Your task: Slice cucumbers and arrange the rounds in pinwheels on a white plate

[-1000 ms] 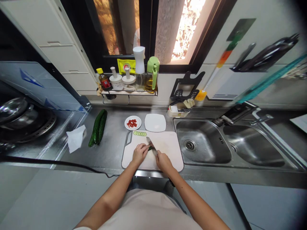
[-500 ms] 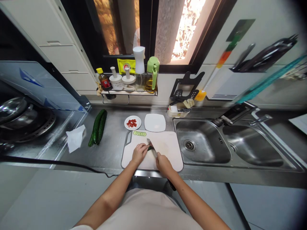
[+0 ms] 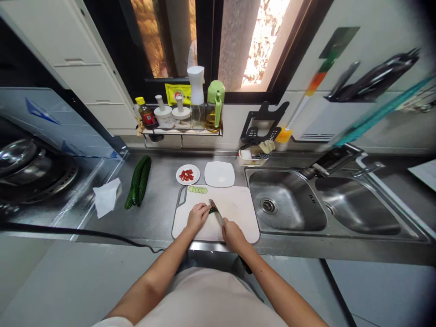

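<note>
On the white cutting board, my right hand is closed round the handle of a knife. The blade points up and to the left, beside a small dark green piece, which looks like cucumber. My left hand presses its closed fingers on that piece, just left of the blade. A row of thin pale green slices lies at the board's upper left. Behind the board are a round plate with chopped red pieces and a white square plate.
Two whole cucumbers and a white paper lie to the left. A double sink with a faucet is on the right. A rack of seasoning bottles hangs behind. Pots stand on the stove at far left.
The knife blade has shifted very slightly at the green piece. Both hands keep nearly the same place, and the whole view has moved a little.
</note>
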The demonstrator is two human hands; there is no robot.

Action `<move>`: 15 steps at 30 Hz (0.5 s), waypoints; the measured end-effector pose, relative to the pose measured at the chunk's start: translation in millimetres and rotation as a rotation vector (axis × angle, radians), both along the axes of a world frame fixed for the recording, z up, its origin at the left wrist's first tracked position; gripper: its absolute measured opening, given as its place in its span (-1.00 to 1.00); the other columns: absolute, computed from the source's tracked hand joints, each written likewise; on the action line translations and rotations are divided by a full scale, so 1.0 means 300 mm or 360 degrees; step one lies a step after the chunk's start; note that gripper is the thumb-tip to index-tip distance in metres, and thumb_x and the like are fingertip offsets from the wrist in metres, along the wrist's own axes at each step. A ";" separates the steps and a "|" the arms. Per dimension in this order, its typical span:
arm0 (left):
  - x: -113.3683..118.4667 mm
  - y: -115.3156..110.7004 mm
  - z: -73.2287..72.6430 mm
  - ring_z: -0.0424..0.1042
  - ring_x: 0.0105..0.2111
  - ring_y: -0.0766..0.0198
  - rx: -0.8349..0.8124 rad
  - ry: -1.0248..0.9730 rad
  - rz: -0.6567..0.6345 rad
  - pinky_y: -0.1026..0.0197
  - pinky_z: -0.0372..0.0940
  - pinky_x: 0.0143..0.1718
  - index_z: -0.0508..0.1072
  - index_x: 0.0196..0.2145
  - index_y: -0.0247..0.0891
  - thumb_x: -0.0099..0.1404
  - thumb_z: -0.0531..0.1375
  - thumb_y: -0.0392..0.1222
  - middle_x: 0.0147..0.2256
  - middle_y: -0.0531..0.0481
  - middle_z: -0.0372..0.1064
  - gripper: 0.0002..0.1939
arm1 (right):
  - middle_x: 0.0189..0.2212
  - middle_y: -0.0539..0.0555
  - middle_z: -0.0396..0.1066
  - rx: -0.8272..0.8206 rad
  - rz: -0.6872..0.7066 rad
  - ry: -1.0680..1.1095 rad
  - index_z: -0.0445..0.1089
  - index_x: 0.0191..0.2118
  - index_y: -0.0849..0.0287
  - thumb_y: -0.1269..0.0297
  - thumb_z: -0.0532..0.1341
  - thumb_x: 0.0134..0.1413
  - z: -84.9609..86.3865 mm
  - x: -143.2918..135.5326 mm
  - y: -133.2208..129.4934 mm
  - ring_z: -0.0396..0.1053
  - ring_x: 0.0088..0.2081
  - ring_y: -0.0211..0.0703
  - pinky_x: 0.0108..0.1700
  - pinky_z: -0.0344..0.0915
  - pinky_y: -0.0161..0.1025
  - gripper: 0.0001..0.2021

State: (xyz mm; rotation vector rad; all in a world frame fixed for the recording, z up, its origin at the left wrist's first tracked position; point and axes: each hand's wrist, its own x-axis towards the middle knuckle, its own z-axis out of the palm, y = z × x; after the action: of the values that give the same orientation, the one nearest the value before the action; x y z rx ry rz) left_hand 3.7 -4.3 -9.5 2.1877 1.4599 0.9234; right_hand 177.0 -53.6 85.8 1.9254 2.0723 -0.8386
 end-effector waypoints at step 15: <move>-0.002 0.004 -0.007 0.34 -0.21 0.28 0.0029 -0.0022 -0.0026 0.20 0.28 -0.16 0.49 -0.13 -0.17 0.33 0.07 -0.24 -0.25 -0.05 0.38 -0.76 | -0.20 0.29 0.43 0.0037 0.0015 -0.0012 0.22 -0.01 0.31 0.45 -0.07 0.20 -0.013 -0.046 0.072 0.41 -0.13 0.00 -0.23 0.20 -0.24 -0.72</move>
State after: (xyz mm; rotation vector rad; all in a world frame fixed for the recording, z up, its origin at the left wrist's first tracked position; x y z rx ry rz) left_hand 3.1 -3.2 -11.7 2.1988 1.4307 0.9477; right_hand 163.3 -32.1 81.9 1.9260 2.0941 -0.8081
